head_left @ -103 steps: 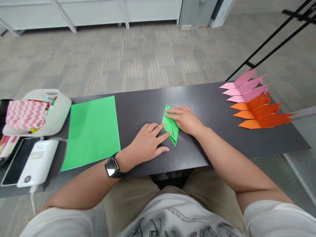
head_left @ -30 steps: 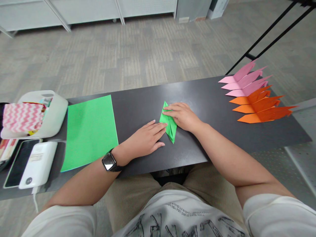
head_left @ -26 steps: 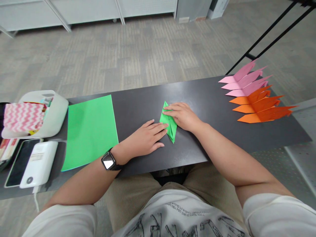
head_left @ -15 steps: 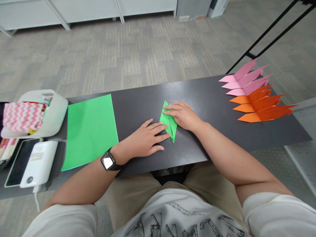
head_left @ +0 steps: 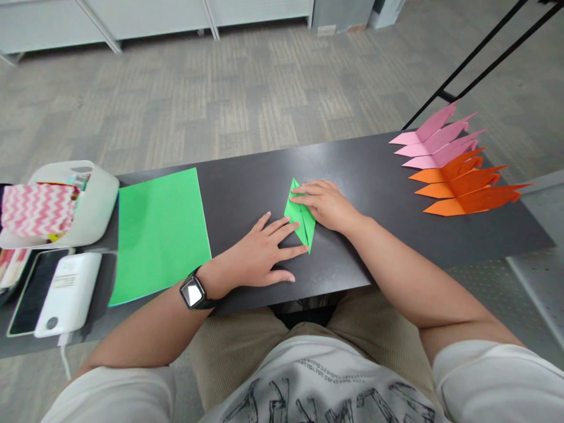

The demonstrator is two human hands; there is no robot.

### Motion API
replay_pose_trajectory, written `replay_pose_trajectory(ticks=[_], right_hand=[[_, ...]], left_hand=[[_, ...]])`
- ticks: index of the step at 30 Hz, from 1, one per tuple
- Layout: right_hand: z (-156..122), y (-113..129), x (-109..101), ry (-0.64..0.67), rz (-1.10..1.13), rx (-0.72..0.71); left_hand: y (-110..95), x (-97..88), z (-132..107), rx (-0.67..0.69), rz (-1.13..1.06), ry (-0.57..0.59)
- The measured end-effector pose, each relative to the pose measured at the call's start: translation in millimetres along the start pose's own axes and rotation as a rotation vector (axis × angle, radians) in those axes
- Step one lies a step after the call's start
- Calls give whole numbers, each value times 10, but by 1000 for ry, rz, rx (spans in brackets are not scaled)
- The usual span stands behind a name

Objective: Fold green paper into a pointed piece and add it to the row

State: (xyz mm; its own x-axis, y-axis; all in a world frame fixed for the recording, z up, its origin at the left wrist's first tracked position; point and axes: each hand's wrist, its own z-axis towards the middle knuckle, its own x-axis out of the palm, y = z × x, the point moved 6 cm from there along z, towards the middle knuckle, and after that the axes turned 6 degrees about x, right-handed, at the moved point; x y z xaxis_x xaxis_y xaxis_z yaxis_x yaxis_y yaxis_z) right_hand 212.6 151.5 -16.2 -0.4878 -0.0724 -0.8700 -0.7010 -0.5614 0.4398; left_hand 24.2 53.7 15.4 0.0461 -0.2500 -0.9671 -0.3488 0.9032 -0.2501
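A long dark table [head_left: 238,182] runs from left to right, with a soft shine of light [head_left: 308,155] on its far part. Past it, the floor [head_left: 176,111] is gray and covered in little stripes. At the far left, big white panels [head_left: 152,20] stand on legs, and a gray block [head_left: 341,14] is beside them. Two black bars [head_left: 469,56] slant up at the far right

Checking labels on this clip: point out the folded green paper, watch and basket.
Folded green paper [head_left: 304,221]: head view, on its creased middle.
Watch [head_left: 192,292]: head view, on its screen.
Basket [head_left: 100,212]: head view, on its outer wall.
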Motion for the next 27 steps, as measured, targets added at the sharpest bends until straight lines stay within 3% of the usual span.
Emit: replay_pose_trajectory(ticks=[20,24,27], right_hand=[[3,5,-12,15,-2,9],[1,-6,-1,2,-2,6],[0,-11,5,-10,-1,2]], left_hand=[[-50,-19,5,4,-70,-13],[17,-75,29,-26,-74,-102],[103,-113,52,-129,-36,-202]])
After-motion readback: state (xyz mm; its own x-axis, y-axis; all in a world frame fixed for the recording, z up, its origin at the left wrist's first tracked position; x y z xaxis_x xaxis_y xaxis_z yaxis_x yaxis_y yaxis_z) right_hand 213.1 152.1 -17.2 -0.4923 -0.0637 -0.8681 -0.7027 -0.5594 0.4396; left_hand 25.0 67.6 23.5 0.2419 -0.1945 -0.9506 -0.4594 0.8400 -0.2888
